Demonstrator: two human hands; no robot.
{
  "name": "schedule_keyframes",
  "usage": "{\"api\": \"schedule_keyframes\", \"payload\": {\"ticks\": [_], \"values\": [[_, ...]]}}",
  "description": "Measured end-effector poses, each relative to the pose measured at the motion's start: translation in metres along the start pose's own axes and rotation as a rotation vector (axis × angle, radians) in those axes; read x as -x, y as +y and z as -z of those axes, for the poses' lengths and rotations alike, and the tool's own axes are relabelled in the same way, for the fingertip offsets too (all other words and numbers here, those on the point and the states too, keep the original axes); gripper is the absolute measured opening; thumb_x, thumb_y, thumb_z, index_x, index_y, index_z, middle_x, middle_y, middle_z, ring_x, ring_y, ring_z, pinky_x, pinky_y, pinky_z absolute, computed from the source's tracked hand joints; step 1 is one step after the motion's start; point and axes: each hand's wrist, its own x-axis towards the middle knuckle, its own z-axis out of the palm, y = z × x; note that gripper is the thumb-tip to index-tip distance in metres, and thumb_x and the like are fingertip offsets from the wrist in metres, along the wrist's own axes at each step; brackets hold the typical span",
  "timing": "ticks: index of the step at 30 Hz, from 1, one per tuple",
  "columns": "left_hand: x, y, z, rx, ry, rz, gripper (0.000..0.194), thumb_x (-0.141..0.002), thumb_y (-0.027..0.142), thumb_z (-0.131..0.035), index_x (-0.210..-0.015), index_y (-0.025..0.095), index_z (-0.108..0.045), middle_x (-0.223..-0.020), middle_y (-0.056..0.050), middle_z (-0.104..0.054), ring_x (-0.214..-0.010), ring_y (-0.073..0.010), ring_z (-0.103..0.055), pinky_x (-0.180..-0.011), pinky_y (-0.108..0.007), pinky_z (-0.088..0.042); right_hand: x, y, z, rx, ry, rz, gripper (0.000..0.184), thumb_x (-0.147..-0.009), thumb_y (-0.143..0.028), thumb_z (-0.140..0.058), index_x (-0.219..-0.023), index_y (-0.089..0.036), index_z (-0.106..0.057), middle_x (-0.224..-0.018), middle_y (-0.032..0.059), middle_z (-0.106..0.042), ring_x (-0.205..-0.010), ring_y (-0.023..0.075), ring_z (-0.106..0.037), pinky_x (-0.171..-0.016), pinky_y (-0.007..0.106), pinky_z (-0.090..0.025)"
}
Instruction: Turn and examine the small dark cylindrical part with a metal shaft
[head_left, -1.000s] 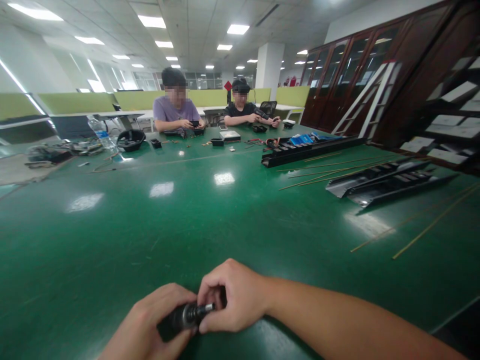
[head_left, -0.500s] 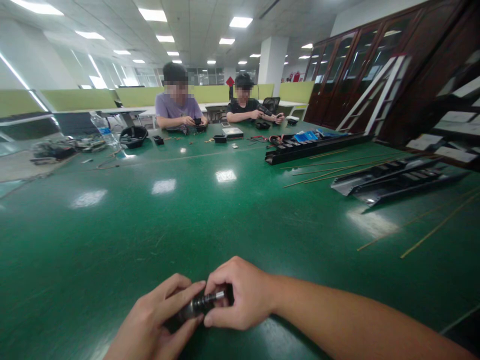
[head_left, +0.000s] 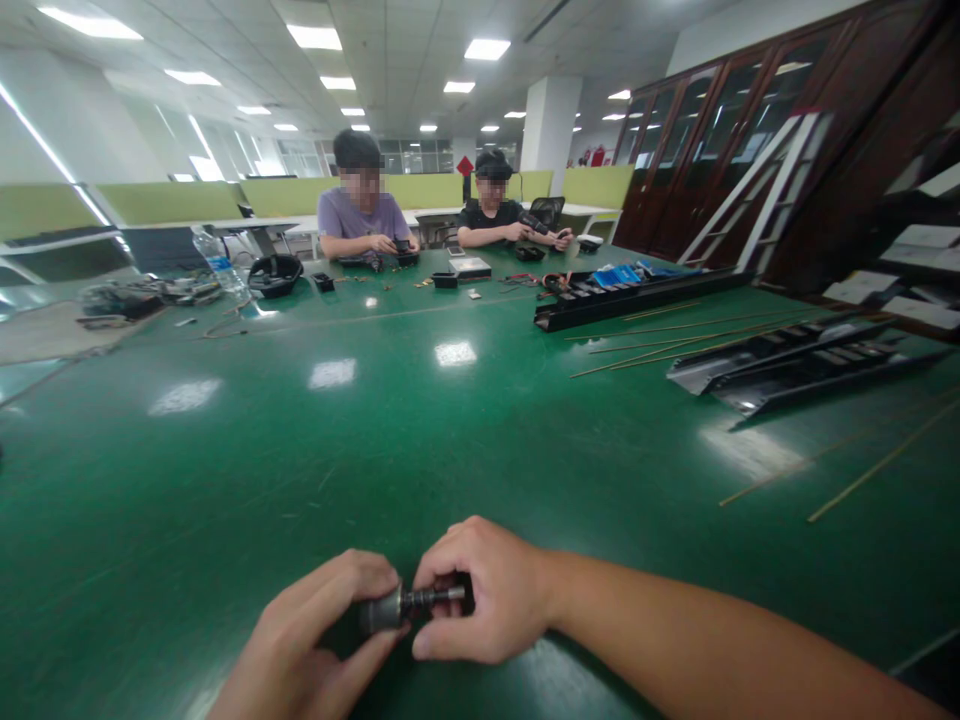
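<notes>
Low in the head view both my hands meet over a small dark metal cylinder (head_left: 384, 608) with a thin silver shaft sticking out to the right. My left hand (head_left: 300, 650) wraps round the cylinder's body. My right hand (head_left: 487, 590) is closed, its thumb and fingers pinching the shaft's end. Both hands hover just above the green table (head_left: 420, 430). What lies under my right palm is hidden.
Two people sit at the far end handling small black parts. Long black trays (head_left: 630, 295) and more black trays (head_left: 787, 365) lie at the right with thin rods (head_left: 862, 470). A water bottle (head_left: 214, 262) and a black bowl (head_left: 274, 275) stand far left.
The cylinder has turned so its shaft lies more level. My hands have shifted slightly right, and the camera has panned a little.
</notes>
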Motion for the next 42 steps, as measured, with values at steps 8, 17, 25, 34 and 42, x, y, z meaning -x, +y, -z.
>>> {"api": "schedule_keyframes", "payload": {"ticks": [8, 17, 25, 34, 42], "values": [[-0.0054, 0.0065, -0.0023, 0.062, -0.055, 0.005, 0.012, -0.089, 0.014, -0.060, -0.095, 0.022, -0.054, -0.091, 0.000, -0.064, -0.083, -0.0091, -0.064, -0.074, -0.014, -0.050, -0.0007, 0.0013, -0.0017, 0.113, 0.049, 0.044, 0.029, -0.079, -0.045, -0.064, -0.072, -0.017, -0.063, -0.057, -0.0039, -0.051, -0.052, 0.0090, -0.050, -0.052, 0.020, -0.038], [-0.0066, 0.0096, -0.0030, 0.099, -0.057, 0.030, 0.011, -0.089, 0.017, -0.061, -0.094, 0.022, -0.053, -0.086, 0.002, -0.063, -0.078, -0.0094, -0.063, -0.069, -0.016, -0.050, -0.0016, -0.0014, -0.0002, 0.071, 0.039, 0.025, 0.025, -0.083, -0.039, -0.061, -0.075, -0.016, -0.068, -0.059, -0.0030, -0.055, -0.054, 0.0093, -0.052, -0.055, 0.020, -0.039], [-0.0066, 0.0091, -0.0013, 0.064, -0.072, 0.025, 0.012, -0.088, 0.017, -0.063, -0.094, 0.023, -0.054, -0.086, 0.002, -0.064, -0.078, -0.0099, -0.063, -0.069, -0.016, -0.050, -0.0016, -0.0026, -0.0019, 0.062, 0.080, 0.033, 0.021, -0.080, -0.035, -0.063, -0.076, -0.016, -0.070, -0.059, -0.0027, -0.057, -0.054, 0.0095, -0.054, -0.056, 0.020, -0.040], [-0.0068, 0.0083, -0.0009, 0.077, -0.085, 0.048, 0.009, -0.088, 0.019, -0.063, -0.094, 0.021, -0.056, -0.087, 0.000, -0.064, -0.077, -0.0119, -0.064, -0.068, -0.018, -0.051, -0.0004, -0.0033, -0.0019, 0.065, 0.086, 0.016, 0.021, -0.079, -0.036, -0.064, -0.077, -0.015, -0.071, -0.060, -0.0022, -0.057, -0.053, 0.0101, -0.054, -0.054, 0.020, -0.041], [-0.0034, 0.0057, -0.0010, 0.082, -0.106, 0.086, 0.008, -0.088, 0.019, -0.063, -0.094, 0.022, -0.057, -0.087, 0.000, -0.064, -0.078, -0.0115, -0.064, -0.069, -0.018, -0.050, -0.0007, -0.0022, -0.0021, 0.047, 0.087, 0.029, 0.022, -0.080, -0.036, -0.064, -0.079, -0.015, -0.072, -0.060, -0.0014, -0.057, -0.053, 0.0101, -0.054, -0.053, 0.020, -0.041]]}}
